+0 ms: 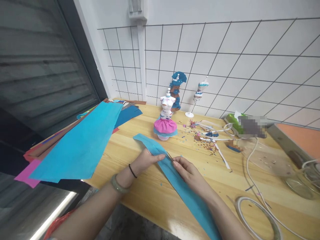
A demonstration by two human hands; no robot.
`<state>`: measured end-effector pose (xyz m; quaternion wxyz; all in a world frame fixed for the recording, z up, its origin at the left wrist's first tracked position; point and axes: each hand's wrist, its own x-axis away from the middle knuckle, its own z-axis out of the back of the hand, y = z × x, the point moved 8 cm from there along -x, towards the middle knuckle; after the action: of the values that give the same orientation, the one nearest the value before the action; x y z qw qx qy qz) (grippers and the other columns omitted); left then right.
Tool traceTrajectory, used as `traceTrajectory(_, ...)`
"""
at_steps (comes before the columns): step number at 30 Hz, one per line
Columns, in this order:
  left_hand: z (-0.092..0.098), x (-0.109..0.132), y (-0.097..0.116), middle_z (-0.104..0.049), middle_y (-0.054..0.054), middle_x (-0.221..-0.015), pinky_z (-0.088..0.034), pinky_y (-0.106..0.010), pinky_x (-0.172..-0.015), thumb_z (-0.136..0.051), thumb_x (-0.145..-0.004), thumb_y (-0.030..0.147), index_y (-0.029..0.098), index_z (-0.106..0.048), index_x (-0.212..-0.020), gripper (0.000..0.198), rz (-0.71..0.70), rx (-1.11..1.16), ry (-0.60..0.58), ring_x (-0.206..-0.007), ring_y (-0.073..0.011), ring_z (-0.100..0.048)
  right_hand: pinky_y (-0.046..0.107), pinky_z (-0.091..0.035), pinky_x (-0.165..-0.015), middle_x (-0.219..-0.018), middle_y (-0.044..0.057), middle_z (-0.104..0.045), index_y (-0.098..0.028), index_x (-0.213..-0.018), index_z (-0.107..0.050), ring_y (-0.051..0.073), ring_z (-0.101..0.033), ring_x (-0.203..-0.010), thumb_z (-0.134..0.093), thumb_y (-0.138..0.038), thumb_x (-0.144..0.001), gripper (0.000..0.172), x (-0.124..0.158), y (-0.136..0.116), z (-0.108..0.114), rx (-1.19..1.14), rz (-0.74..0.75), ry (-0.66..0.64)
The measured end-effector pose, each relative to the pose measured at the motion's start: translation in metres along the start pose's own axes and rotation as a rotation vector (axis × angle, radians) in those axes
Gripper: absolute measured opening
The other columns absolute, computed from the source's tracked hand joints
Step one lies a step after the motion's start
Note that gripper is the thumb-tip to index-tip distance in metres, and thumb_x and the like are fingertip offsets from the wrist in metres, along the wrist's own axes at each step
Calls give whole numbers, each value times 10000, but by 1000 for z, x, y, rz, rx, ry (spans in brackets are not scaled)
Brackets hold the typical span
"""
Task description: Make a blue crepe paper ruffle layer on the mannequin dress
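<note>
A long strip of blue crepe paper [180, 186] lies across the wooden table [140, 196], running from the middle toward the near edge. My left hand [145, 160] rests on the strip's upper part, fingers closed in a pinch on the paper. My right hand [186, 168] pinches the same strip just to the right, and something thin and dark shows between the two hands. A small mannequin [165, 120] in a pink and blue paper skirt stands just beyond the strip.
Large sheets of blue, pink and brown paper [82, 143] overhang the table's left edge. Two more dressed mannequins [176, 88] stand by the tiled wall. Paper scraps [207, 141], a green glue gun [235, 121] with a white cord, and a tape ring [257, 216] lie right.
</note>
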<state>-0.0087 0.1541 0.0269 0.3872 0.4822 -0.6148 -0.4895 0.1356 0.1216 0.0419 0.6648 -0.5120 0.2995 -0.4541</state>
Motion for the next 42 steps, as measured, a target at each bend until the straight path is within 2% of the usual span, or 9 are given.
traceTrajectory(7, -15, 2, -4, -735, -81, -916, -501, -330, -851, -779, -665, 374, 127, -715, -876, 331, 24, 17, -136, -846, -199, -658, 242, -414, -643, -774, 8, -554, -193, -855, -530, 137, -484, -697, -462, -629, -846, 442, 0, 2, -2, -45, 43, 45)
traceTrajectory(11, -18, 2, -5, -733, -80, -918, -500, -336, -858, -785, -657, 383, 133, -715, -880, 342, 26, 27, -150, -852, -204, -659, 229, -362, -542, -653, -34, -452, -194, -888, -526, 114, -395, -588, -449, -596, -873, 410, -1, 4, -4, -76, 40, 42)
traceTrajectory(13, -18, 3, -5, -732, -81, -915, -500, -341, -858, -788, -652, 387, 133, -716, -872, 343, 36, 23, -147, -851, -209, -659, 233, -349, -540, -631, -44, -409, -192, -914, -535, 113, -368, -576, -446, -566, -889, 385, -1, 5, -5, -63, 52, 42)
traceTrajectory(17, -19, 3, -5, -733, -85, -903, -503, -345, -853, -792, -642, 394, 131, -716, -857, 349, 42, 18, -138, -843, -214, -660, 239, -350, -553, -640, -35, -419, -193, -922, -552, 122, -385, -600, -454, -549, -892, 371, -1, 6, -4, -36, 84, 57)
traceTrajectory(23, -18, 2, -6, -736, -86, -921, -505, -339, -856, -784, -663, 371, 128, -719, -883, 334, 28, 19, -155, -852, -210, -662, 222, -263, -462, -621, -61, -353, -182, -967, -541, 92, -279, -513, -459, -557, -889, 392, 0, 8, -5, -47, 37, 63)
traceTrajectory(34, -19, 3, -6, -737, -73, -942, -507, -324, -848, -784, -666, 376, 138, -725, -906, 343, 46, 27, -148, -858, -202, -662, 233, -293, -492, -577, -72, -339, -192, -927, -545, 102, -299, -507, -441, -576, -889, 400, -1, 11, -5, -41, 43, 75)
traceTrajectory(39, -19, 3, -7, -739, -67, -920, -510, -323, -844, -789, -663, 363, 143, -726, -882, 317, 48, 42, -157, -841, -195, -664, 240, -355, -561, -615, -41, -411, -194, -902, -558, 121, -376, -586, -444, -540, -899, 365, -1, 5, -3, 6, 92, 94)
traceTrajectory(42, -19, 3, -7, -738, -79, -935, -508, -335, -854, -792, -656, 365, 138, -723, -881, 327, 50, 32, -151, -859, -211, -667, 237, -355, -545, -618, -36, -421, -194, -904, -566, 119, -368, -572, -442, -545, -897, 372, 0, 3, -1, 29, 91, 102)
